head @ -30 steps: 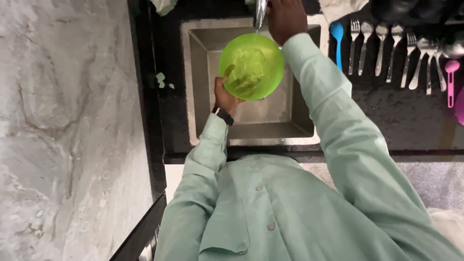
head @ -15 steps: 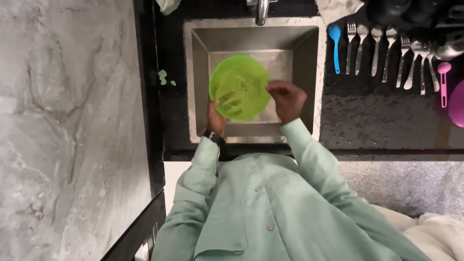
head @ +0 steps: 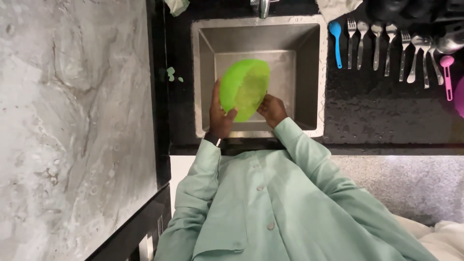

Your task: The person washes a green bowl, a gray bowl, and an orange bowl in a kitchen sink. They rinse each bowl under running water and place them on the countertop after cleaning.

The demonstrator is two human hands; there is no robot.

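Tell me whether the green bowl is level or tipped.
Tipped: the green bowl stands on edge over the sink, held between left hand and right hand.

The green bowl (head: 244, 89) hides part of the left hand (head: 220, 116) and most of the right hand's (head: 272, 109) fingers. Behind the bowl, the tap (head: 261, 7) is cut by the top edge. Right of the bowl, the purple thing (head: 459, 96), perhaps a plate, runs off-frame, and the cutlery (head: 386, 41) details are too small to tell.
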